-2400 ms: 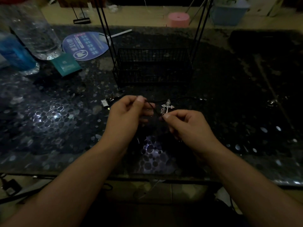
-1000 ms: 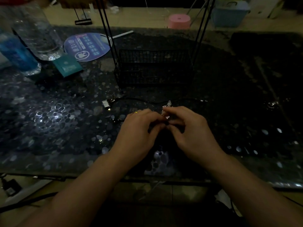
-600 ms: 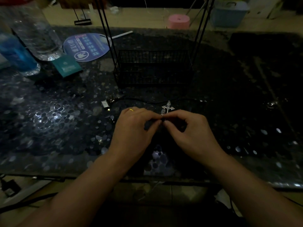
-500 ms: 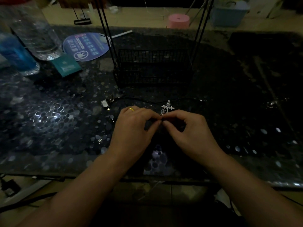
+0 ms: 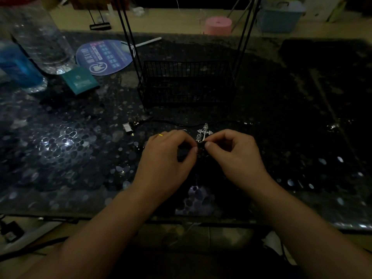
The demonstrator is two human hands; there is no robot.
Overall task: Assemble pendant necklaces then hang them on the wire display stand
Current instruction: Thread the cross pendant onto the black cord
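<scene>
Two hands — left hand [image 5: 167, 158], right hand [image 5: 237, 156] — pinch cord (dark).

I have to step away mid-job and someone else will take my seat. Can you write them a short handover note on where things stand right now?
Left hand and right hand: fingertips meet over the table, pinching something small and dark at the foot of the silver cross pendant; too dim to tell what.
Black cord lies on the dark table behind the hands, a metal clasp at its left end.
Wire display stand stands beyond the cord; no necklace shows on its visible part.
Done: none finished.
Left: attach pendant to cord, hang it.
</scene>
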